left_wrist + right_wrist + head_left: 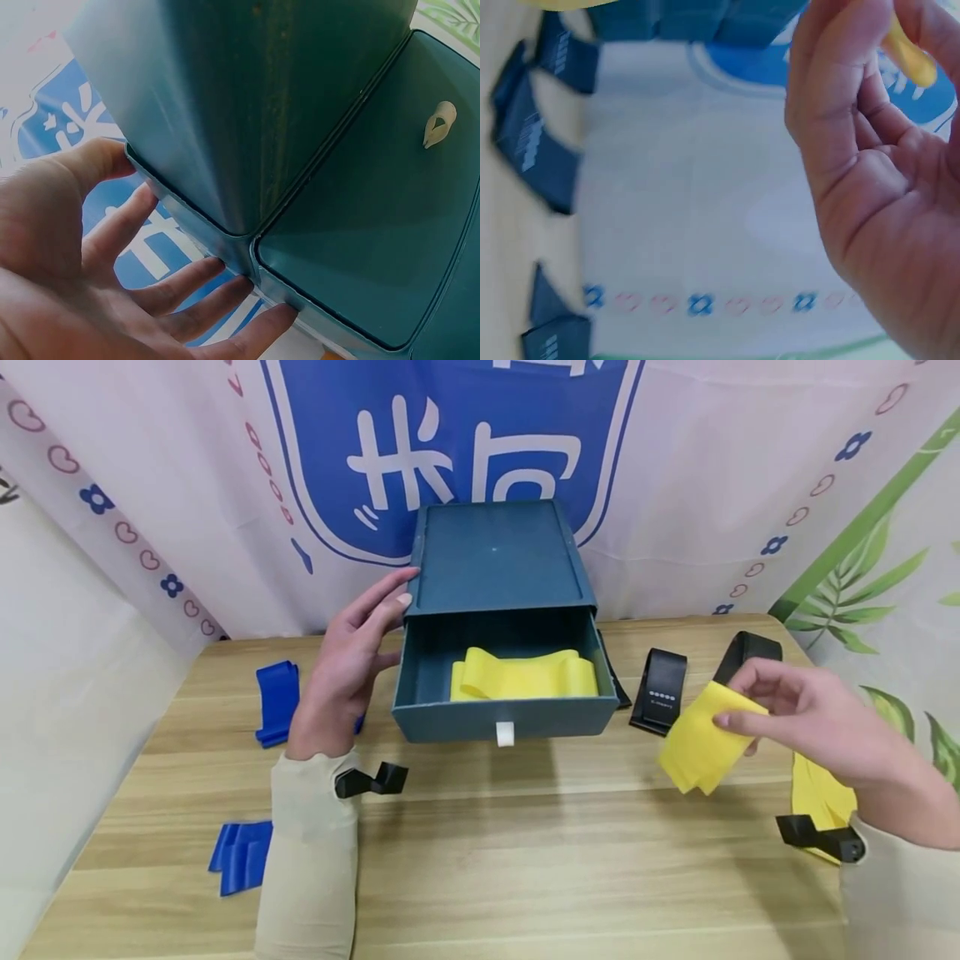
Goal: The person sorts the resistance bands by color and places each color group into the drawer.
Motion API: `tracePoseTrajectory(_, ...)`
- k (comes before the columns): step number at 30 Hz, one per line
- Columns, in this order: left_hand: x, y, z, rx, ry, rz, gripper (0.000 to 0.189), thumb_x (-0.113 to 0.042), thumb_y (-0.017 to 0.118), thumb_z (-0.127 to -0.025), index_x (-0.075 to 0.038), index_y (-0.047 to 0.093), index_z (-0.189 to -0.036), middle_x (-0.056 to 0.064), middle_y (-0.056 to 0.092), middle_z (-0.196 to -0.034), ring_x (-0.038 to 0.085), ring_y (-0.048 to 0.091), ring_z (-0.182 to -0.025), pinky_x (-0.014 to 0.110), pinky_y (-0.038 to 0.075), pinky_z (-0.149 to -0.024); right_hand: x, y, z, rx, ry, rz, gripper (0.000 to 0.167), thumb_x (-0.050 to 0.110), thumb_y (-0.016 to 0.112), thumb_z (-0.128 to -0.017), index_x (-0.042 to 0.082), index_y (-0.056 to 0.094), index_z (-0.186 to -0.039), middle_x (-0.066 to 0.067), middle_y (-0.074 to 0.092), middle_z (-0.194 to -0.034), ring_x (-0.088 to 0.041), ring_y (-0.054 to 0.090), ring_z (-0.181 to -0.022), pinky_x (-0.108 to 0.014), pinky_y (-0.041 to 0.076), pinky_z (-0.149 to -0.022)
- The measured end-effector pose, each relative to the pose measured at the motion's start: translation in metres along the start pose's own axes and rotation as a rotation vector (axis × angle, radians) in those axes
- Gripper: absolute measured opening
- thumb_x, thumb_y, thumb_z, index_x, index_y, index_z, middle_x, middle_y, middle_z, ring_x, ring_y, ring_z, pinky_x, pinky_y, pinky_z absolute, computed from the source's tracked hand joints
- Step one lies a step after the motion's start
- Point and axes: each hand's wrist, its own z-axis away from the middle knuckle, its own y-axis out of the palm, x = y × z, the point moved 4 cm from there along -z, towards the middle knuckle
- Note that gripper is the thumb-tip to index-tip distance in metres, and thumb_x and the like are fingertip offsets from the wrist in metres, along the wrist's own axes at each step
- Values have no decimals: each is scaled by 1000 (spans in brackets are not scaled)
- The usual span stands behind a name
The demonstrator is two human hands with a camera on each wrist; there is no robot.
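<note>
A dark teal drawer box [495, 560] stands against the back curtain, its top drawer [442, 722] pulled out. Inside lie yellow resistance bands [525, 681], folded flat. My left hand [341, 664] rests on the box's left side; in the left wrist view its straight fingers touch the casing edge. Over the table to the right, my right hand [817, 718] pinches a folded yellow resistance band [705, 739] between thumb and fingers. The right wrist view shows only a small piece of that band [911, 56]. Below the open drawer, another drawer front [375, 195] carries a pale pull tab [441, 124].
Blue bands [279, 700] lie left of the box, with more blue bands [243, 858] nearer the front. Black bands [660, 689] stand right of the box, another black band [750, 647] behind my right hand. More yellow bands [817, 789] lie on the wooden table [562, 877] beneath my right wrist.
</note>
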Motion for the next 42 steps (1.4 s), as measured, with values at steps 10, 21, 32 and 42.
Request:
tracePoseTrajectory(10,0,-1,0,-1,-8,2,44,-47,61,-108,-42,60,-152,-5,45,-169,31,42,-152,73,35,-123,70,-18,-22,13,-166,-348,17,-17,67,-95,-3,67,-104,-11,78,-95,-23,72,-74,-31,61,-60)
tracePoseTrajectory(21,-1,2,0,23,23,2,42,-42,59,-111,-38,62,-152,-6,43,-171,34,41,-154,74,36,-123,131,-33,-53,24,-228,-513,19,-17,69,-94,-16,57,-109,-22,76,-98,-30,74,-76,-31,66,-70)
tracePoseTrajectory(32,-1,2,0,34,24,-2,40,-40,57,-112,-35,64,-150,-6,44,-170,32,41,-153,73,35,-123,189,1,-79,67,-201,-474,29,3,77,-98,-14,57,-112,-26,73,-112,-35,80,-87,-39,67,-74)
tracePoseTrajectory(42,-2,2,2,19,14,5,41,-41,58,-111,-38,62,-152,-4,46,-169,33,43,-153,72,37,-122,235,50,-89,47,-141,-258,21,16,70,-105,-2,61,-111,-16,72,-118,-33,77,-104,-35,67,-87)
